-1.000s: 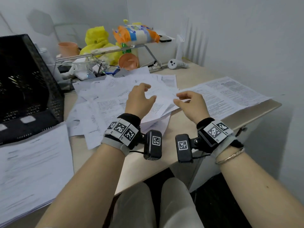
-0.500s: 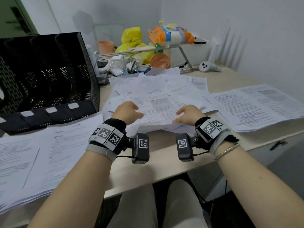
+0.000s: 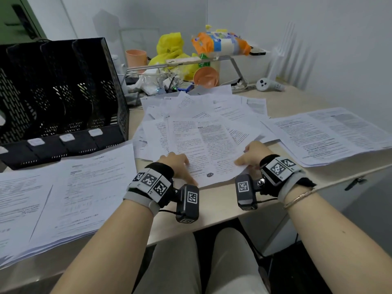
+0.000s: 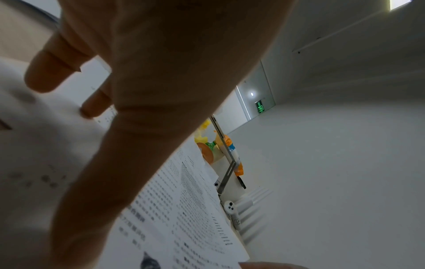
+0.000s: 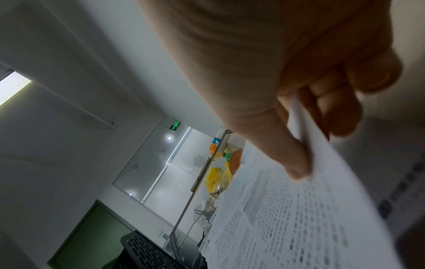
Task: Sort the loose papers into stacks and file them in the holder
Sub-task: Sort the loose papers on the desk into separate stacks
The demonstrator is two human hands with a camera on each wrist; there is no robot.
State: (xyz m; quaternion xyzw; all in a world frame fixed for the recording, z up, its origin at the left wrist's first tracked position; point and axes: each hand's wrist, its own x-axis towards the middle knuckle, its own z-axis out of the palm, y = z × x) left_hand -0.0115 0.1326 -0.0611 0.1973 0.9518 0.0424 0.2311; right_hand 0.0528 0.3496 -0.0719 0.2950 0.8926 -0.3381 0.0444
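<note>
A heap of loose printed papers covers the middle of the desk. On top lies one printed sheet, drawn toward the front edge. My left hand holds its left edge, thumb laid along the sheet. My right hand pinches the right edge, thumb on the sheet and fingers curled beneath. The black mesh file holder stands at the back left, its slots holding no paper that I can see. Sorted stacks lie at the front left and the right.
Behind the heap a metal riser shelf carries a snack bag and a yellow bag, with orange cups, cables and chargers beneath. A white controller lies back right. The bare desk front edge lies just below my wrists.
Both hands came back from the middle of the heap toward the front edge and took hold of one sheet. My view swung left, so the holder and left stack show more fully.
</note>
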